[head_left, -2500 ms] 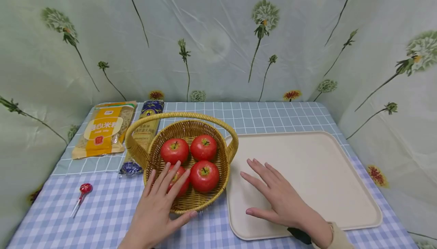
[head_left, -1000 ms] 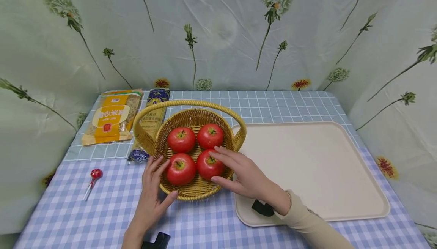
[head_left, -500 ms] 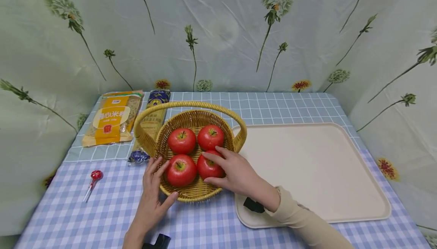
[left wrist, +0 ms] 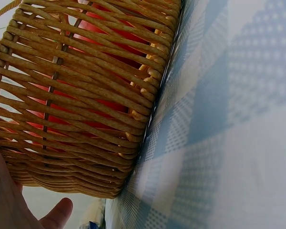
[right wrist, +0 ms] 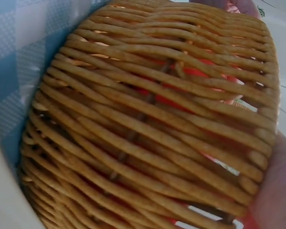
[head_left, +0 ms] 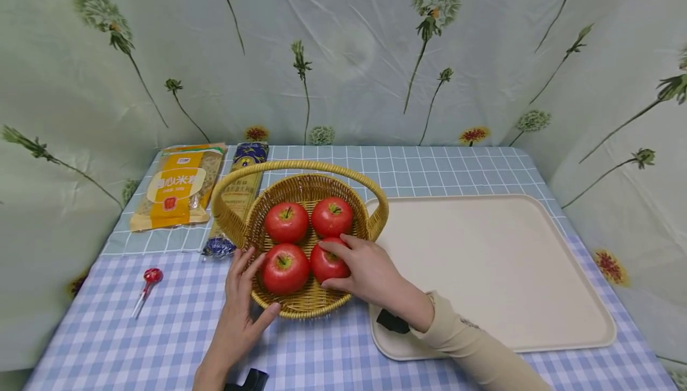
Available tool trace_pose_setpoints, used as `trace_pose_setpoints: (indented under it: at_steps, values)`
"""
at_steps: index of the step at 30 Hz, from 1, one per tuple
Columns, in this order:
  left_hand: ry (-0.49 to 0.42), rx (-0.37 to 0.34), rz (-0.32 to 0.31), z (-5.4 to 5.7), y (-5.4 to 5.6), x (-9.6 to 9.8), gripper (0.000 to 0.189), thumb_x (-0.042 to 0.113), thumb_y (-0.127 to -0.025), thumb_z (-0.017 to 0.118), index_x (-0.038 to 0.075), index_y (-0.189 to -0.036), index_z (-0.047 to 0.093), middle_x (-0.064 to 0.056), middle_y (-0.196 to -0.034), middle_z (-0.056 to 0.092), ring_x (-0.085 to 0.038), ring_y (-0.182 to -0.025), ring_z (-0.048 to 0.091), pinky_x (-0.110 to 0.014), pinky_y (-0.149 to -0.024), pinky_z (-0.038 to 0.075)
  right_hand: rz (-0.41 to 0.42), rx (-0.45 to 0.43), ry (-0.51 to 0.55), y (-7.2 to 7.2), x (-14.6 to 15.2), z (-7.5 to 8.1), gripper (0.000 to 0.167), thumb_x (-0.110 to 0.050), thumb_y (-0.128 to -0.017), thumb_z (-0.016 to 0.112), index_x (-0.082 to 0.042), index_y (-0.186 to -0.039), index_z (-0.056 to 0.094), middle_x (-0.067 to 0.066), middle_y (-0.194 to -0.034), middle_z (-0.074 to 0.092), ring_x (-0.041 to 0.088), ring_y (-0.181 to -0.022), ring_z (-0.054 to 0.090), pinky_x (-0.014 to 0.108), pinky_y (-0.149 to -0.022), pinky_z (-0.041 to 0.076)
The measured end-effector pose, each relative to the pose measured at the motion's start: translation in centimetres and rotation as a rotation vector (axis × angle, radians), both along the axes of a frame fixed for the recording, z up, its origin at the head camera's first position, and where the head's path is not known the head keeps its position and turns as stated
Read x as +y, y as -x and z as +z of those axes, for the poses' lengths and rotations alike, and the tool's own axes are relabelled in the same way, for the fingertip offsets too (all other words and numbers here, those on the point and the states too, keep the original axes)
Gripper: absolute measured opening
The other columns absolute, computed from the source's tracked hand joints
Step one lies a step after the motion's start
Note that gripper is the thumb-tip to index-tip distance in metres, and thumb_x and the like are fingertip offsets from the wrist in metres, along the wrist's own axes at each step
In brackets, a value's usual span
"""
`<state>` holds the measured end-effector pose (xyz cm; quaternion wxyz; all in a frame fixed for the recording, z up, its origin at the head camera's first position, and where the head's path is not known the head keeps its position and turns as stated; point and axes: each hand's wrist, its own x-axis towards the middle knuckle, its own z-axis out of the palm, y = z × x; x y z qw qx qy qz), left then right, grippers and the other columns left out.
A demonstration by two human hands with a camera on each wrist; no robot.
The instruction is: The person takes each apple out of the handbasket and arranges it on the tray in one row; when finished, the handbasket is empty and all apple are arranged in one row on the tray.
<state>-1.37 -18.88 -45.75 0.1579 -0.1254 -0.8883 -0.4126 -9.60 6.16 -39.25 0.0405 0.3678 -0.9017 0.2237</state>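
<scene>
A yellow wicker basket with a tall arched handle stands on the checked cloth and bears several red apples. My right hand reaches over the basket's right rim, fingertips and thumb curled about the front right apple, partly covering it. The front left apple and the two apples behind lie free inside the weave. At the basket's left front rim rests my left hand, fingers loosely bent over the edge, thumb spread. Both wrist views face the woven side, where red shows through the gaps.
A beige tray lies right of the basket, under the right forearm. At the back left are a yellow food packet and a long blue-and-gold packet, partly behind the basket. A red lollipop lies on the left.
My right hand has moved left from over the tray into the basket and closed around the front right apple. The left hand has drawn back from the front left apple to the rim.
</scene>
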Motion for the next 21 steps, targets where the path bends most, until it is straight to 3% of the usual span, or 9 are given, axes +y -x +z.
trace_pose_setpoints:
  at_steps: [10,15,21]
  values:
    - [-0.001,-0.009,-0.003,0.0,0.0,-0.02,0.082,0.018,-0.076,0.073,0.014,-0.147,0.032,-0.007,-0.155,0.013,-0.033,-0.142,-0.002,-0.064,-0.106,0.009,-0.039,0.054,-0.115,-0.05,-0.45,0.18,0.06,-0.051,-0.075,0.075,-0.02,-0.123,0.056,0.009,-0.096,0.061,0.021,-0.08,0.063,0.035,-0.062,0.051]
    - [0.001,-0.007,-0.005,0.04,0.01,-0.04,0.082,0.018,-0.076,0.073,0.014,-0.147,0.032,-0.006,-0.155,0.013,-0.033,-0.142,-0.002,-0.063,-0.106,0.009,-0.055,0.099,-0.124,0.03,-0.58,-0.02,0.059,-0.055,-0.074,0.073,-0.021,-0.12,0.056,0.007,-0.086,0.057,0.018,-0.068,0.059,0.031,-0.054,0.046]
    - [0.001,-0.006,-0.004,0.01,-0.01,-0.06,0.082,0.017,-0.076,0.073,0.014,-0.147,0.032,-0.007,-0.155,0.014,-0.033,-0.142,-0.003,-0.062,-0.107,0.008,-0.061,0.107,-0.117,0.08,-0.64,-0.21,0.059,-0.056,-0.074,0.073,-0.023,-0.12,0.057,0.007,-0.086,0.056,0.017,-0.066,0.057,0.031,-0.052,0.044]
